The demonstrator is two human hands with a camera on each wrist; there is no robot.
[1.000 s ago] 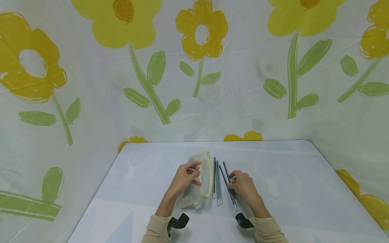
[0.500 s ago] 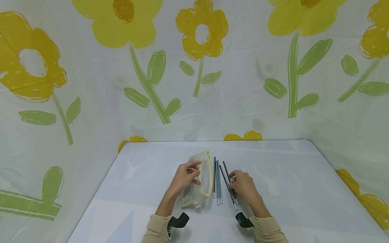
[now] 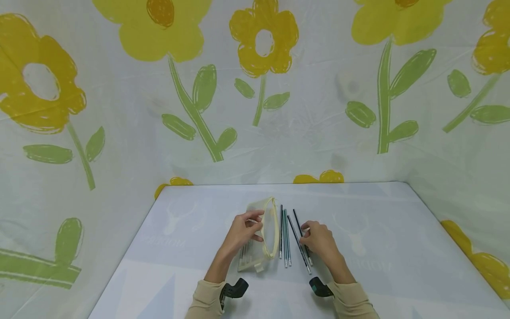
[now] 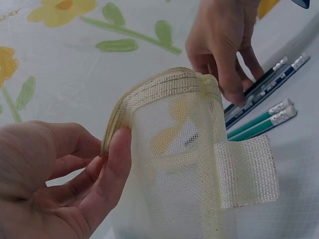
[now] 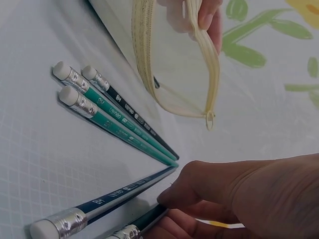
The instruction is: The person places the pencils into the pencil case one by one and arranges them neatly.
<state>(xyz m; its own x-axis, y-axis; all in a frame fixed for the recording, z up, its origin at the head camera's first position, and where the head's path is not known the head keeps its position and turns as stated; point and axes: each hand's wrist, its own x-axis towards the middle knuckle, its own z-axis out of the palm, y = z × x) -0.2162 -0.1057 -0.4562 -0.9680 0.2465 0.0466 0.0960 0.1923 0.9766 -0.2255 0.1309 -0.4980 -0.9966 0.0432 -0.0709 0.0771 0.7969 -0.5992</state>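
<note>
While the mesh pouch [image 4: 169, 194] gapes unzipped on the tabletop [image 3: 398, 279], five pencils [image 3: 280, 230] lie outside it, to its right, so the work looks unfinished. Thin, blurred shapes [image 3: 244, 252] show through its wall (perhaps more pencils, though that cannot be confirmed). The left hand [image 3: 244, 230] pinches the pouch's rim; the right hand [image 3: 318, 239] pinches a dark pencil [image 5: 152, 218], the farthest of the five from the pouch. Just beside the pouch lies a black pencil [image 5: 127, 107], then two green pencils [image 5: 122, 119], then a dark blue pencil [image 5: 115, 194], none of them gripped. "HB" and "deli" can be read on the black and dark blue ones; the green ones carry similar lettering. The pouch's fabric tab [image 4: 246, 172] shows no writing.
</note>
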